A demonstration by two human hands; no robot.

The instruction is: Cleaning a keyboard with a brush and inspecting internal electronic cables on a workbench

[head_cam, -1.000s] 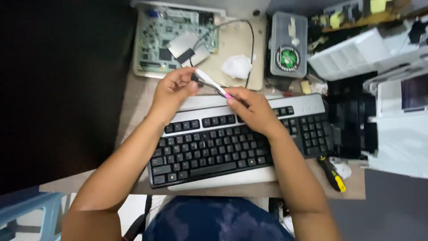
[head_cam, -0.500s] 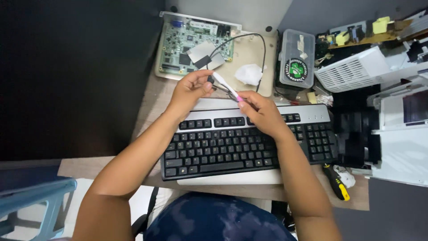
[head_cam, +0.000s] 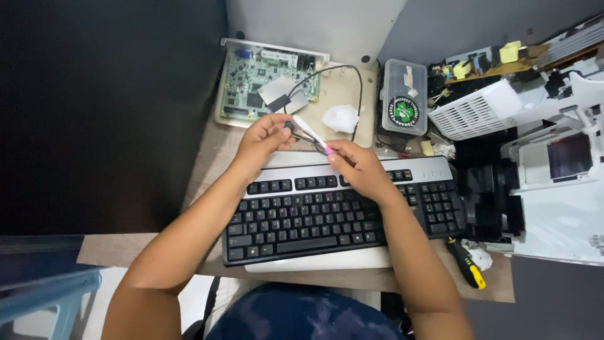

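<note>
My left hand (head_cam: 265, 140) pinches a small dark part at the end of a black cable (head_cam: 352, 94), just above the keyboard (head_cam: 327, 214). My right hand (head_cam: 360, 169) holds a thin white tool with a pink tip (head_cam: 312, 133), its far end touching the part in my left hand. Both hands hover over the back edge of the black and silver keyboard, which lies across the desk in front of me.
A green circuit board (head_cam: 264, 82) lies at the back of the desk, with a crumpled white tissue (head_cam: 340, 118) beside it. A clear plastic box (head_cam: 404, 97) stands to the right. White and black printer parts (head_cam: 553, 164) crowd the right side. A yellow-handled screwdriver (head_cam: 467, 264) lies by the front edge.
Both hands stay together on the part and the tool; the grip looks the same. The view has shifted, so the desk sits lower and further right in the frame.
</note>
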